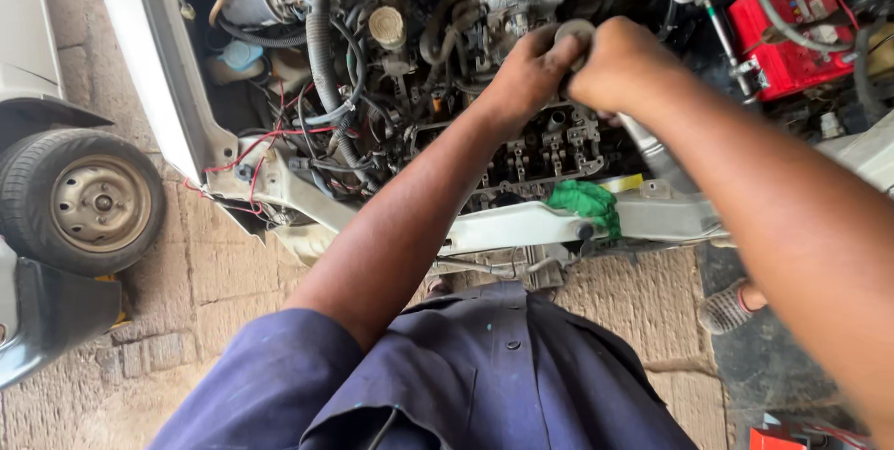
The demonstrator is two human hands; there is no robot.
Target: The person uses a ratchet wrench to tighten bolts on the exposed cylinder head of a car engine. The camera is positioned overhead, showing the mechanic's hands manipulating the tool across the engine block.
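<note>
- Nearest the camera is the person's dark blue work shirt (484,375), its short sleeves ending above both bare forearms, which reach forward over the front of the car.
- Beneath it lies a floor of rough brown paving stones (214,254), with a sandalled foot (731,306) at the right.
- A black tyre on a grey steel wheel (84,200) of a neighbouring car stands at the left, well apart from the arms.
- A crumpled green cloth (585,203) rests on the white front crossmember (512,225) of the open engine bay, just below the hands.
- Beyond it sits the uncovered grey metal cylinder head (549,147), its valve gear exposed.
- The left hand (526,68) and the right hand (622,61) meet over the cylinder head, both clamped around a small round grey metal part (575,33); only its upper edge shows between the fingers, so I cannot tell its exact shape.
- A ribbed grey hose (321,49) and red wires (270,138) run at the left of the bay.
- A red rectangular battery (787,35) sits at the far right, near the right wrist but apart from it.
</note>
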